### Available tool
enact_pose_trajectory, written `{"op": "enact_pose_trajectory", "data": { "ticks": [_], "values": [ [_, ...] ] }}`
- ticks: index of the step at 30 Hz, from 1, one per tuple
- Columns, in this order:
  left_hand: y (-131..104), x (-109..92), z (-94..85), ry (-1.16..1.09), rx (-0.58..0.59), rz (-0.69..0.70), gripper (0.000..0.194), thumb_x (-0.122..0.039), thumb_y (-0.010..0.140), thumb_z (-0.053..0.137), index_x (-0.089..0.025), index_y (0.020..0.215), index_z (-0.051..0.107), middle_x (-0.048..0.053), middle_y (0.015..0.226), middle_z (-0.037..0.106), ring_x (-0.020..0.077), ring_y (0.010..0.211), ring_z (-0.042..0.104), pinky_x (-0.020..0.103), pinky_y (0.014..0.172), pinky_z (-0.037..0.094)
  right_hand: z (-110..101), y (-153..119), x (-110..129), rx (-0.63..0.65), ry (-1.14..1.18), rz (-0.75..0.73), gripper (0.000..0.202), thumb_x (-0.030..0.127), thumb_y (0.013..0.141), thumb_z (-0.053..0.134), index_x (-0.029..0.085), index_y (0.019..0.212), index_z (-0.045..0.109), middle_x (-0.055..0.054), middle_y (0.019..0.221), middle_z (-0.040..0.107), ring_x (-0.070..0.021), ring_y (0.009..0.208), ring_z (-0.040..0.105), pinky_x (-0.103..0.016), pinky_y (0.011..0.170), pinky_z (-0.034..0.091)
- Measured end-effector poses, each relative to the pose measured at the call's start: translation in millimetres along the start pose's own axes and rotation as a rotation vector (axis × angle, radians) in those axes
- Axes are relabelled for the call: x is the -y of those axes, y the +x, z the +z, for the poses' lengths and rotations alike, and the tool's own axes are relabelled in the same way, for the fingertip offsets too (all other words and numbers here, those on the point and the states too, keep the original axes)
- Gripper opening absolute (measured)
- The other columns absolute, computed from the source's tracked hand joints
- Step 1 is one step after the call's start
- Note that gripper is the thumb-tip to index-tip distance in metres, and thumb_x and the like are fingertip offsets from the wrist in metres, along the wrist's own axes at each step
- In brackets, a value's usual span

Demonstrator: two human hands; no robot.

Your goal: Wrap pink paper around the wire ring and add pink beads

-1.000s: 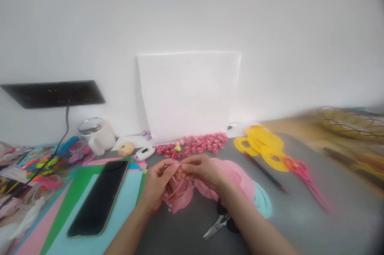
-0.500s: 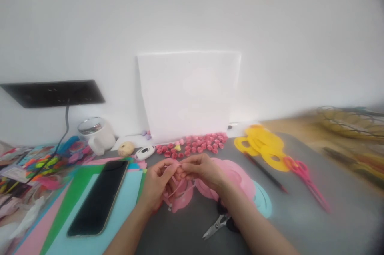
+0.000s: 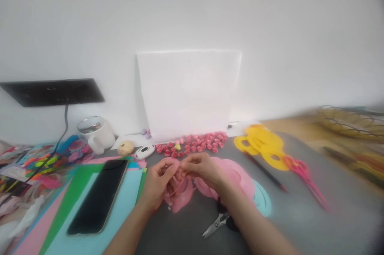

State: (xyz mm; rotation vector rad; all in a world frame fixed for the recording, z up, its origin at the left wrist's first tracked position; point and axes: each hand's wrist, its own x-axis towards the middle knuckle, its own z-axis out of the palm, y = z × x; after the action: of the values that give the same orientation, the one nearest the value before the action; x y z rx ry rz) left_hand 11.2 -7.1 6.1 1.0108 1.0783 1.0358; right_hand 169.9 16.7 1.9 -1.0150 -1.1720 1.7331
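Over gray matting, pink paper sits pinched between both hands.

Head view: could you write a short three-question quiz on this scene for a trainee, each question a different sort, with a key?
1. True or false: the dark phone lies on the coloured sheets.
2. Which lies partly hidden by the right forearm?
(a) the white mug
(b) the black-handled scissors
(c) the pink scissors
3. Complete: between the wrists of the left hand and right hand show paper pieces coloured ____.

Key: 1 true; 2 b; 3 pink.
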Motion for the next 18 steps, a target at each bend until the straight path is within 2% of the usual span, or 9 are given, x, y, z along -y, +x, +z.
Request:
{"op": "enact_pose_trajectory", "data": {
  "ticks": [4,14,18],
  "values": [
    [0.2,1.0,-0.6,0.018,0.006,-0.012,0.028,-0.043,0.071,0.064,-0.015,0.07,0.058,-0.003,0.053,0.057,0.0091,0.028,0.049,0.017,0.024,0.035,0.7,1.5,-1.6,-0.061,-0.007,-0.04,0.032,0.04,0.056,0.077,0.012,0.071,0.071,-0.003,0.066,0.066,-0.0107,0.06,0.059,-0.025,0.062,0.049],
    [0.7,1.4,0.1,-0.009,-0.014,-0.027,0.029,-0.042,0.07,0.065,-0.014,0.073,0.058,-0.001,0.056,0.059,0.0095,0.029,0.051,0.016,0.023,0.033,2.6,-1.0,1.0,-0.077,-0.017,-0.074,0.031,0.041,0.056,0.077,0.012,0.068,0.071,-0.005,0.065,0.068,-0.0151,0.064,0.062,-0.031,0.069,0.051],
    [0.6,1.2,0.1,-0.019,-0.013,-0.027,0.029,-0.043,0.071,0.065,-0.014,0.073,0.059,-0.002,0.055,0.058,0.0096,0.028,0.05,0.017,0.023,0.034,0.7,0.6,-1.8,-0.08,0.062,-0.054,0.037,0.037,0.054,0.079,0.012,0.079,0.071,-0.007,0.071,0.07,-0.0174,0.069,0.065,-0.032,0.073,0.052]
  ]
}}
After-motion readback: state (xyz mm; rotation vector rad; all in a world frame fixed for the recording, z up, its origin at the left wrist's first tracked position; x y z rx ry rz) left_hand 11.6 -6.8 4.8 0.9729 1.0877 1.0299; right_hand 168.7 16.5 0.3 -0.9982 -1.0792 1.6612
